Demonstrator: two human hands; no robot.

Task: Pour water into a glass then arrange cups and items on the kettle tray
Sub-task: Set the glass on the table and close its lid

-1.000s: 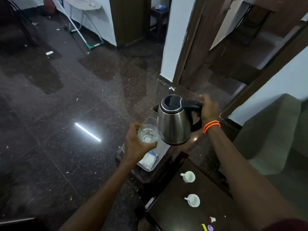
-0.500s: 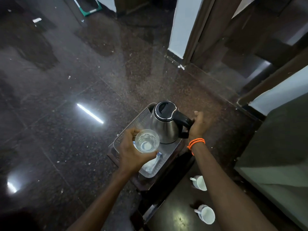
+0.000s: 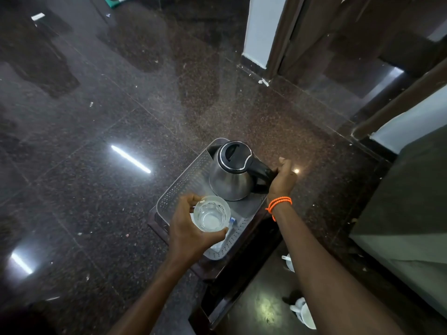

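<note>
A steel kettle (image 3: 229,176) with a black lid stands upright at the far end of a grey perforated tray (image 3: 180,187). My right hand (image 3: 281,181) grips its black handle. My left hand (image 3: 187,229) holds a clear glass (image 3: 211,213) with water in it above the near part of the tray. A small blue-and-white packet (image 3: 228,234) lies on the tray under the glass, partly hidden. Two white cups (image 3: 289,262) (image 3: 304,313) sit on the dark table at lower right, partly hidden by my right arm.
The tray rests on a small dark stand (image 3: 212,269) over a polished dark stone floor (image 3: 96,141). A dark wooden table (image 3: 254,308) lies below it at lower right. A grey upholstered edge (image 3: 399,213) fills the right side; a white pillar (image 3: 258,32) stands behind.
The kettle came down from mid-air beside the glass onto the tray, my right hand still on its handle. The glass stayed in my left hand. My view tilted downward.
</note>
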